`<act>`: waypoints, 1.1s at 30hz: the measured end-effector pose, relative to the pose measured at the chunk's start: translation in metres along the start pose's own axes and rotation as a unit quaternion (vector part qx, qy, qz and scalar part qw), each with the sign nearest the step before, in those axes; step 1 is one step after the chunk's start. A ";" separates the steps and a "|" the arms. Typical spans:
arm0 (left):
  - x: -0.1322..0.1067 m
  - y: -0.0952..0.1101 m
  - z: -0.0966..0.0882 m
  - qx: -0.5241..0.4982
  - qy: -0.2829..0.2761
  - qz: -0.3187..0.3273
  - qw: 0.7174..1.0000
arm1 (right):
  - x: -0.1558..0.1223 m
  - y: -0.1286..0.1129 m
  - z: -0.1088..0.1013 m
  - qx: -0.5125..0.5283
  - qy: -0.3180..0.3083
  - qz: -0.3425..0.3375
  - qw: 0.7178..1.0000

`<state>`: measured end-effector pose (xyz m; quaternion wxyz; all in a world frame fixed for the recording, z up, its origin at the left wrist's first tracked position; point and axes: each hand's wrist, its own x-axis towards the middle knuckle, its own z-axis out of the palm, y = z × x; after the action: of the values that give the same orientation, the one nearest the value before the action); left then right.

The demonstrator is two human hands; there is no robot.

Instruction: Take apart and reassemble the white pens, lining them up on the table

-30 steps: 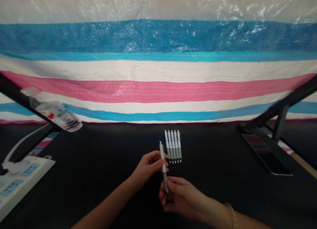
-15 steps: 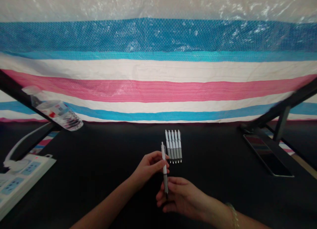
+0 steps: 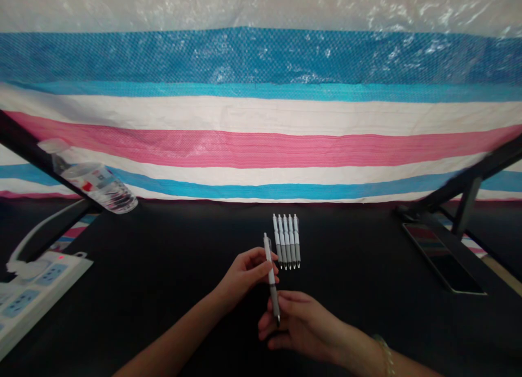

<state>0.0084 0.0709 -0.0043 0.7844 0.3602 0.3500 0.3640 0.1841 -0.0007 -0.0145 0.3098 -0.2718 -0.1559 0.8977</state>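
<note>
A white and grey click pen point(image 3: 271, 273) is held between both hands above the black table, its clicker end pointing away and its tip toward me. My left hand point(image 3: 248, 271) pinches the white upper barrel between thumb and fingers. Around the grey grip near the tip, my right hand point(image 3: 302, 322) closes with thumb and index finger, its other fingers curled loosely below. Just beyond my left fingertips, several matching pens point(image 3: 287, 241) lie side by side in a neat row, tips toward me.
A smartphone point(image 3: 442, 257) lies at the right beside a black support bar point(image 3: 468, 184). On the left are a clear water bottle point(image 3: 100, 186), tilted, and a white power strip point(image 3: 41, 290) with a plugged cable. A striped plastic sheet point(image 3: 261, 148) hangs behind the black table point(image 3: 163, 246).
The held pen has tilted slightly, its clicker end shifting left and its tip right. Both hands stay nearly in place, and the row of pens is unchanged.
</note>
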 end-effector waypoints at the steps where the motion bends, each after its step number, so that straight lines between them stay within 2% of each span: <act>1: 0.000 0.000 0.000 -0.002 0.002 0.000 1.000 | 0.000 0.000 0.000 -0.003 -0.001 -0.005 1.000; 12: 0.001 -0.001 -0.002 -0.022 0.006 0.013 1.000 | -0.001 0.001 -0.004 -0.014 -0.018 0.008 1.000; 18: 0.001 -0.003 -0.002 -0.025 0.009 0.021 0.999 | 0.002 0.004 -0.008 -0.054 -0.040 0.025 0.997; 27: 0.009 0.010 -0.011 -0.100 0.115 0.076 0.985 | 0.002 0.011 -0.009 -0.110 -0.051 0.028 0.992; 33: 0.013 0.016 -0.015 -0.123 0.155 0.082 0.977 | 0.003 0.013 -0.012 -0.106 -0.067 0.029 0.992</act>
<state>-0.0022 0.0936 -0.0026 0.7262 0.2275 0.3893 0.5190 0.1832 -0.0076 -0.0308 0.2418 -0.2465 -0.2627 0.9010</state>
